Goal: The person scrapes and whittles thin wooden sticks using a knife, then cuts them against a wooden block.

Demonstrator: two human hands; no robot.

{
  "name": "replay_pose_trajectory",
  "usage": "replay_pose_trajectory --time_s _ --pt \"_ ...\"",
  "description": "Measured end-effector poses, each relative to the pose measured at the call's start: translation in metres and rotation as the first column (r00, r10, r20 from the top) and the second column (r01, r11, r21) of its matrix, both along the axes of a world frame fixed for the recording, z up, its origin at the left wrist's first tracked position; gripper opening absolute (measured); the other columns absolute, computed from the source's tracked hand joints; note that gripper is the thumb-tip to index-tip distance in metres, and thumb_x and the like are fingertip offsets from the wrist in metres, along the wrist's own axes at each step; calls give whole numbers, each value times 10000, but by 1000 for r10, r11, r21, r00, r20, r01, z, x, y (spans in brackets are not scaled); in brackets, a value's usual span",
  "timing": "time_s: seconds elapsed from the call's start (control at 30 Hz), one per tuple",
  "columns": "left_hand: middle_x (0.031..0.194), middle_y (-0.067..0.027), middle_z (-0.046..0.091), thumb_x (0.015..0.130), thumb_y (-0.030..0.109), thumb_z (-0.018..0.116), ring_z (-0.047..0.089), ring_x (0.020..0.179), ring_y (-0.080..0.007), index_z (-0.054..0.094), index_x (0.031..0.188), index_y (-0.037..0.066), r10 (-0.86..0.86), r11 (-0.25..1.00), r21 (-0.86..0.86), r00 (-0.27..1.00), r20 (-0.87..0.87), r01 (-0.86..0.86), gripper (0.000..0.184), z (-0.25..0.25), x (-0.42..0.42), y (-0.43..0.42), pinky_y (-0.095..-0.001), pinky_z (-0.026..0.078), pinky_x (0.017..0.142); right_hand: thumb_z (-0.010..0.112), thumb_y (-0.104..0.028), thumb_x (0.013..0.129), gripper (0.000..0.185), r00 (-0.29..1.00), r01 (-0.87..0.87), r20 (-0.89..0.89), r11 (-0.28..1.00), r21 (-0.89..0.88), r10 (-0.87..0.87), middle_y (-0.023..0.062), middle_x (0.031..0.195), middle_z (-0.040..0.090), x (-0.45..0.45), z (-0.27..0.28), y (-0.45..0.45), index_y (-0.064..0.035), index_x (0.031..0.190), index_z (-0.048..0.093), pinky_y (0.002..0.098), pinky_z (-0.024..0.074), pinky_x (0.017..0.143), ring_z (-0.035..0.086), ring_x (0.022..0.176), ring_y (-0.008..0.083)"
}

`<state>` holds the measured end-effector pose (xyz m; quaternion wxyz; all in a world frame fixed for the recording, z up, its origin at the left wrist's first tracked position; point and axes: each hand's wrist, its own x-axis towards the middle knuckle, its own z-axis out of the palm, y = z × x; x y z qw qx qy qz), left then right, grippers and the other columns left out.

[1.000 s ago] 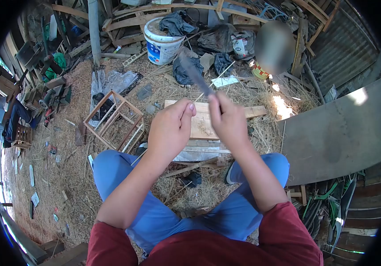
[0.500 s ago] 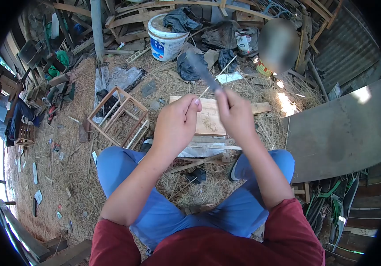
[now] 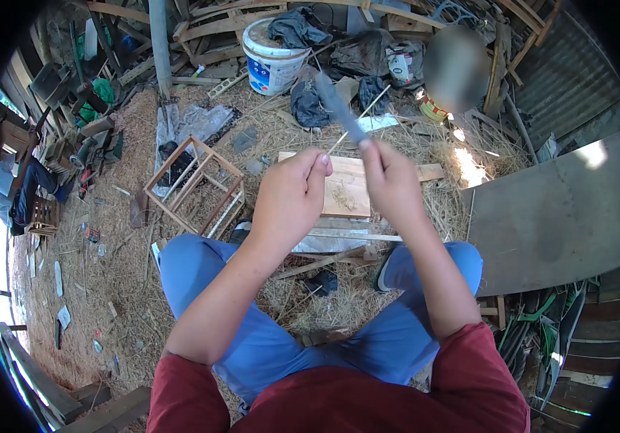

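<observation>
Here, your left hand [image 3: 292,198] is closed on the low end of a thin stick [image 3: 375,103], with the thumb and first finger pinched near the tip of the fist. That fist is over the left side of the board [image 3: 346,198]. The stick starts at your pinch and goes up and away from you, leaning to the right, so its free end is past the far edge of the board. Your right hand [image 3: 394,186] is over the right side of the board, wrapped tight on the grip of a knife [image 3: 339,105]. The blade leans the other way, up and to the left, so the stick and the blade make an X just past the board. The cross is a little way out from both fists. Your left hand is the one on the stick, and your right hand is near it but has only the knife. The blade is blurry, so I can't tell if it touches the stick or which way its sharp side looks. A wood frame [image 3: 216,155] is left of the board, and a bucket [image 3: 270,74] is far past it.
</observation>
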<state>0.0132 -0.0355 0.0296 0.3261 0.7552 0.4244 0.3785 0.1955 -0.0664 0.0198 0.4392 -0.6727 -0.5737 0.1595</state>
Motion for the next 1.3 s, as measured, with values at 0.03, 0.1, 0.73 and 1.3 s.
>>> replay_pose_trajectory --time_s 0.03,0.1,0.73,1.3 --pt "594 -77 472 1086 208 547 396 522 -124 648 940 35 -23 998 54 998 50 20 248 -2 2 -2 -347 311 517 587 -294 1063 301 1000 3 1 1000 -8 -3 217 671 644 -3 -5 -3 -42 914 656 505 493 575 652 622 439" --pt "592 -80 473 1084 208 550 399 521 -128 648 937 35 -6 1000 16 1000 17 6 247 -6 0 -3 -350 313 517 576 -300 1071 322 984 -51 176 997 62 40 206 661 638 -11 -15 -8 -32 908 653 483 480 563 644 597 418" --pt "607 -69 509 1071 188 568 417 533 -114 702 990 20 -19 1000 18 995 95 17 229 -5 5 -4 -332 328 525 567 -316 1074 347 998 -8 65 1000 10 8 220 679 629 13 -6 1 -19 917 655 482 482 582 617 600 424" --pt "721 -183 669 1032 124 582 647 572 -324 671 932 23 24 997 79 1000 -16 -22 168 5 2 -4 -426 471 554 608 -302 1053 269 972 -17 235 993 116 -10 199 639 637 -10 -11 -6 -77 912 654 517 497 530 660 591 429"
